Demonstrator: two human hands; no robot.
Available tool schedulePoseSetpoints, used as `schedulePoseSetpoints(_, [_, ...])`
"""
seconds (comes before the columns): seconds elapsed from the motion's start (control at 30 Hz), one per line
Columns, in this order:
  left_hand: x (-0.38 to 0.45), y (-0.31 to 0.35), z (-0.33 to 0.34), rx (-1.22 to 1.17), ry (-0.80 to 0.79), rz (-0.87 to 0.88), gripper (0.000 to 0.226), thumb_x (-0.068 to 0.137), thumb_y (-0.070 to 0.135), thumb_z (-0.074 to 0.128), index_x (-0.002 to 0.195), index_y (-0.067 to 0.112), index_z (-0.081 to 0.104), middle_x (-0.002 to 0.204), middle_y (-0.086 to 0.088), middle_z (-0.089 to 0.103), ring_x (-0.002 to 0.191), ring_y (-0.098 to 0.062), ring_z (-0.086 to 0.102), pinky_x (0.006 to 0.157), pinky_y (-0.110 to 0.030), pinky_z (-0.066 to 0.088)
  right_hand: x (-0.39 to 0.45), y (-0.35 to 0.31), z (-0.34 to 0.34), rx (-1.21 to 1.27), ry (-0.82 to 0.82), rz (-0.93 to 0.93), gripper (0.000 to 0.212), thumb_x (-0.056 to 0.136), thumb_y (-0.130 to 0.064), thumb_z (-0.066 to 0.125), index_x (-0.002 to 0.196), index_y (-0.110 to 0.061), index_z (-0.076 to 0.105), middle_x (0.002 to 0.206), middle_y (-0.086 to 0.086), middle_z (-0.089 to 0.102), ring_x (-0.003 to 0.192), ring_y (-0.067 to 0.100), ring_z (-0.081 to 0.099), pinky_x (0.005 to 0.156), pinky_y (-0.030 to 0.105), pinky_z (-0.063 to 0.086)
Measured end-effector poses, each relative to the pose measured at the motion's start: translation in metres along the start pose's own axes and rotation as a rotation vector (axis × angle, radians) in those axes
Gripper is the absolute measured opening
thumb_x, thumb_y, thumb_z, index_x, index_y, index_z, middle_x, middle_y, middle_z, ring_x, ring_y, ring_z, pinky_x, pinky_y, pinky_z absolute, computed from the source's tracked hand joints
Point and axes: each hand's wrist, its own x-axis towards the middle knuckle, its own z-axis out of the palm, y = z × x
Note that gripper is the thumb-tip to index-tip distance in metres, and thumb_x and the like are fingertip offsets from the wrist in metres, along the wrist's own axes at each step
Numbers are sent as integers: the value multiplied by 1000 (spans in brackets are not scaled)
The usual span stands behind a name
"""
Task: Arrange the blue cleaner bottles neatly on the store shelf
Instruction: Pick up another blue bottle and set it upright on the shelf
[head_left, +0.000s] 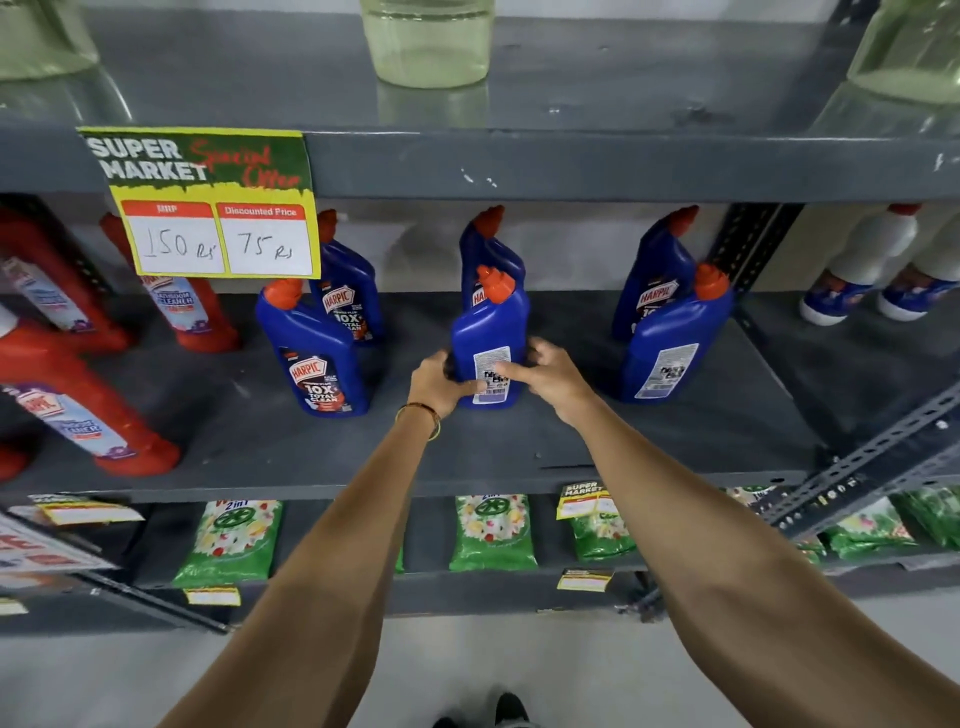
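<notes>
Both hands (441, 382) around upright blue bottle (488, 340)

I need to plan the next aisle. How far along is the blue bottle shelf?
About a third done. The left pair of blue Harpic bottles already faces label-out. In hand: the left hand and right hand grip the middle front bottle, its back label still facing out. Left: that one, and the right front bottle, also backwards.

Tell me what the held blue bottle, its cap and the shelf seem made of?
Blue bottle: likely glossy molded plastic, with soft highlights. Cap: orange-red plastic, slightly shiny. Shelf: probably grey-painted metal, matte, with scuffs and chips.
</notes>
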Motion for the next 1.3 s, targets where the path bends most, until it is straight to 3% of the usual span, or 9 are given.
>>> schedulePoseSetpoints(0.37, [1, 2, -7, -77, 83, 84, 49, 63, 7, 81, 105, 0, 56, 112, -19, 67, 99, -28, 64, 83, -36, 54, 9, -2, 0, 39, 21, -51, 23, 81, -15, 68, 101, -19, 59, 102, 1, 68, 76, 2, 68, 64, 20, 58])
schedulePoseSetpoints(0.53, [0, 10, -12, -199, 108, 148, 44, 60, 14, 84, 85, 19, 48, 102, -10, 66, 88, -20, 64, 75, -31, 56, 12, -23, -6, 44, -56, -96, 27, 83, -15, 65, 109, -21, 60, 109, 1, 67, 95, 11, 66, 80, 29, 56])
schedulePoseSetpoints(0.67, [-5, 7, -5, -197, 189, 144, 45, 58, 16, 85, 76, 20, 44, 94, -6, 65, 79, -18, 63, 66, -26, 56, 9, -28, -4, 62, -79, -93, 32, 81, -17, 68, 108, -31, 57, 104, -6, 68, 89, 1, 66, 64, 14, 54])
schedulePoseSetpoints(0.77, [-10, 7, 5, -114, 274, 106, 46, 60, 21, 83, 80, 12, 43, 86, -7, 63, 78, -26, 62, 70, -39, 55, 7, -25, 1, 49, -96, -57, 43, 77, -21, 72, 113, -32, 51, 103, -10, 65, 91, 2, 64, 61, 11, 50])
schedulePoseSetpoints(0.9, [-16, 15, 15, 155, 381, 151, 46, 60, 40, 78, 80, 20, 42, 75, 5, 59, 68, -22, 59, 58, -30, 42, 9, -21, 15, 94, -87, -51, 53, 73, -20, 75, 119, -21, 49, 106, -2, 65, 96, 13, 66, 73, 22, 55])
schedulePoseSetpoints(1.0, [-16, 17, 11, 175, 279, 263, 46, 57, 39, 81, 85, 18, 52, 82, 6, 65, 70, -13, 59, 61, -26, 45, 9, -19, 12, 174, -22, -38, 48, 73, -23, 76, 115, -19, 53, 108, 1, 66, 98, 21, 67, 77, 33, 58])
schedulePoseSetpoints(1.1, [-12, 13, -6, -80, 51, 250, 34, 65, 22, 81, 92, 11, 63, 90, -2, 68, 76, -7, 65, 72, -19, 52, 10, -14, 2, 222, -7, -12, 51, 69, -27, 77, 116, -19, 56, 111, 1, 68, 103, 22, 66, 84, 39, 56])
schedulePoseSetpoints(1.2, [-8, 7, -16, -348, -154, 75, 25, 84, 14, 63, 106, 1, 61, 88, 1, 65, 80, -6, 63, 81, -22, 52, 8, -11, -7, 254, -51, -2, 51, 68, -30, 78, 114, -20, 59, 115, 2, 67, 105, 22, 66, 89, 42, 54])
schedulePoseSetpoints(1.3, [-6, 2, -17, -464, -375, -174, 21, 92, 29, 50, 103, 15, 61, 97, 0, 66, 92, -13, 62, 97, -35, 46, 6, -11, -12, 306, -127, -9, 41, 72, -28, 75, 110, -22, 62, 108, 2, 69, 103, 22, 67, 87, 39, 55])
